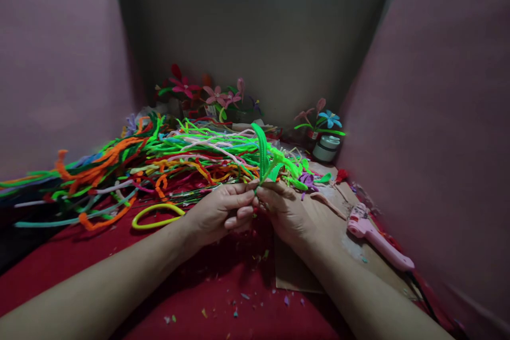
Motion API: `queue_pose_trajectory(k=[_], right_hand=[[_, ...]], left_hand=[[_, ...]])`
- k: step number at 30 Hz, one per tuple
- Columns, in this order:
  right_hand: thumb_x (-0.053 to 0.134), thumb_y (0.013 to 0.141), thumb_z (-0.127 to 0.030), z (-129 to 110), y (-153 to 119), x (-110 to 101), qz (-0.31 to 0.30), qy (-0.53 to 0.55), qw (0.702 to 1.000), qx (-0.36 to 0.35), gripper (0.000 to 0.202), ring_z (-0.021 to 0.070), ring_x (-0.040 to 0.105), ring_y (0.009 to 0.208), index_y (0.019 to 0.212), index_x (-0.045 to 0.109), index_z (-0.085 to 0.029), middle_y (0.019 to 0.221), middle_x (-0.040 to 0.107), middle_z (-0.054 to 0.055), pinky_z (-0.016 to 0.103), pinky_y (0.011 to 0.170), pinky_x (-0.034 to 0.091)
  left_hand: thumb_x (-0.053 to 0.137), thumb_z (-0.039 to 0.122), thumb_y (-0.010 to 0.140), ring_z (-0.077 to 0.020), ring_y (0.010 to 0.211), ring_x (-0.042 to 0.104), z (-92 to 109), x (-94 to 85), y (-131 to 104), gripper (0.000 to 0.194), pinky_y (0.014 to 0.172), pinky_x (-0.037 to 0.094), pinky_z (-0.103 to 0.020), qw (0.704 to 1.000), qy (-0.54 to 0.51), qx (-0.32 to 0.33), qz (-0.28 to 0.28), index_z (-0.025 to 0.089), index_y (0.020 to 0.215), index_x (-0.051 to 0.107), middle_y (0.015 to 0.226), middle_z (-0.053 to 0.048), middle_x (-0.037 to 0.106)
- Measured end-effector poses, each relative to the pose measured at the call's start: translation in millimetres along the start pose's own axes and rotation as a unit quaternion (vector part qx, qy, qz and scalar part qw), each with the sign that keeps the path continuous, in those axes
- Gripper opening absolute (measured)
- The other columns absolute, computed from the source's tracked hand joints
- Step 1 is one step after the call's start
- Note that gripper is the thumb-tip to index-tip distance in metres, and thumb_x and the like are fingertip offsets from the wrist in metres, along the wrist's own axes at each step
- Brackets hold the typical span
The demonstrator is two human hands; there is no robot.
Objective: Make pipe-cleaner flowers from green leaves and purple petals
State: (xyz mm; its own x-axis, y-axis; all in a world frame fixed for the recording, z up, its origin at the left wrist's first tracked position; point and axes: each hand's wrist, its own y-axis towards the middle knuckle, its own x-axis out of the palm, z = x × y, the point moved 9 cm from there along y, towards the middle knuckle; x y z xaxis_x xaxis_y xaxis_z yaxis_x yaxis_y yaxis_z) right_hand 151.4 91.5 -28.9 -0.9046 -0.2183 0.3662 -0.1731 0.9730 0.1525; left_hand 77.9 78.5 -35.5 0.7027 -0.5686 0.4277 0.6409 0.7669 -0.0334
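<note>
Both hands meet in the middle of the view, fingers closed around the lower end of a green pipe cleaner leaf (261, 149). My left hand (227, 209) pinches the stem from the left with thumb and forefinger. From the other side my right hand (283, 210) grips the same stem, the fingertips of both hands nearly touching. Upward from the fingers stands the leaf, a long narrow loop bent over to the left at its tip. What lies between the fingertips is partly hidden.
A large heap of coloured pipe cleaners (191, 151) spreads behind and left. A yellow loop (155, 216) lies near my left wrist. Right, a pink glue gun (378, 241) rests on cardboard (297, 271). Pipe cleaner flowers (215, 95) and a small pot (326, 147) stand at the back.
</note>
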Motion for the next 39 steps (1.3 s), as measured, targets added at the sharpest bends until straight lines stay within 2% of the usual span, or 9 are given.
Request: queue_pose_trajectory(k=[3,7,10,18,22,27,30,35,39], right_hand=[[0.065,0.067,-0.027,1.3,1.2,-0.5,0.004,-0.002,1.0,-0.012,0.009,0.0117,0.049,0.056,0.07,0.066,-0.019,0.062,0.059,-0.001,0.025,0.055,0.039],[0.063,0.069,-0.028,-6.6,-2.2,10.7,-0.018,0.029,0.999,-0.026,0.007,0.0137,0.052,0.06,0.07,0.068,-0.023,0.065,0.062,-0.001,0.027,0.059,0.042],[0.064,0.067,-0.029,-14.3,-5.1,10.9,0.011,0.0,0.999,-0.04,0.009,0.0133,0.05,0.059,0.061,0.066,-0.023,0.059,0.06,-0.003,0.027,0.063,0.042],[0.065,0.065,-0.023,-16.8,-5.6,7.7,0.028,0.023,0.997,-0.067,0.004,0.0118,0.048,0.061,0.063,0.066,-0.019,0.061,0.058,-0.004,0.027,0.071,0.041],[0.064,0.066,-0.025,-16.7,-5.4,10.4,0.008,0.012,0.998,-0.06,0.007,0.0129,0.05,0.061,0.062,0.067,-0.02,0.058,0.058,-0.003,0.029,0.072,0.041],[0.068,0.066,-0.022,-7.1,-0.2,0.0,0.018,0.019,0.997,-0.075,0.003,0.0136,0.053,0.071,0.068,0.069,-0.022,0.068,0.061,-0.003,0.03,0.077,0.041],[0.069,0.067,-0.021,-2.8,2.2,-2.4,0.011,0.011,0.997,-0.081,0.01,0.0151,0.054,0.079,0.076,0.071,-0.023,0.078,0.063,-0.001,0.03,0.079,0.04],[0.066,0.07,-0.025,-0.3,-0.3,5.0,-0.027,-0.005,0.999,-0.034,0.012,0.0095,0.043,0.057,0.079,0.07,-0.019,0.063,0.055,-0.002,0.025,0.059,0.036],[0.064,0.072,-0.025,0.0,-2.9,11.4,-0.056,0.01,0.998,-0.008,0.009,0.0085,0.041,0.056,0.073,0.067,-0.017,0.061,0.053,-0.003,0.024,0.057,0.033]], left_hand=[[0.052,0.029,0.081,-0.0052,0.042,0.038,19.3,-6.1,-4.1,0.016,0.043,0.031,-0.018,0.969,0.214,0.084,0.089,0.015,0.074,0.054,0.054,0.005,0.047],[0.051,0.024,0.081,-0.0101,0.061,0.048,44.3,0.2,-18.0,0.01,0.061,0.038,-0.022,0.82,0.49,0.238,0.174,0.017,0.077,0.056,0.067,0.002,0.053],[0.045,0.021,0.084,-0.009,0.059,0.046,43.8,0.5,-19.7,0.015,0.061,0.036,-0.021,0.772,0.545,0.271,0.182,0.017,0.072,0.053,0.064,0.003,0.05],[0.047,0.024,0.084,-0.0089,0.058,0.045,42.5,-6.3,-12.4,0.02,0.058,0.037,-0.02,0.838,0.459,0.235,0.181,0.016,0.067,0.055,0.06,0.003,0.049],[0.05,0.023,0.082,-0.0078,0.053,0.043,39.3,-9.3,-10.4,0.024,0.054,0.035,-0.02,0.897,0.356,0.197,0.171,0.015,0.059,0.052,0.054,0.003,0.047],[0.057,0.023,0.077,-0.0045,0.048,0.032,25.4,-11.5,-1.7,0.017,0.047,0.025,-0.018,0.973,0.154,0.132,0.114,0.013,0.065,0.054,0.056,0.005,0.041],[0.06,0.021,0.076,-0.0032,0.047,0.028,18.9,-8.2,1.0,0.015,0.046,0.021,-0.017,0.989,0.073,0.103,0.075,0.012,0.066,0.054,0.056,0.005,0.04],[0.056,0.024,0.08,-0.0025,0.04,0.015,6.8,3.8,0.5,0.01,0.044,0.019,-0.019,0.998,-0.017,0.054,-0.007,0.014,0.082,0.057,0.047,0.008,0.034],[0.058,0.027,0.079,-0.0035,0.039,0.012,4.1,8.0,-0.6,0.014,0.042,0.019,-0.019,0.997,-0.051,0.052,-0.039,0.016,0.087,0.057,0.043,0.01,0.027]])
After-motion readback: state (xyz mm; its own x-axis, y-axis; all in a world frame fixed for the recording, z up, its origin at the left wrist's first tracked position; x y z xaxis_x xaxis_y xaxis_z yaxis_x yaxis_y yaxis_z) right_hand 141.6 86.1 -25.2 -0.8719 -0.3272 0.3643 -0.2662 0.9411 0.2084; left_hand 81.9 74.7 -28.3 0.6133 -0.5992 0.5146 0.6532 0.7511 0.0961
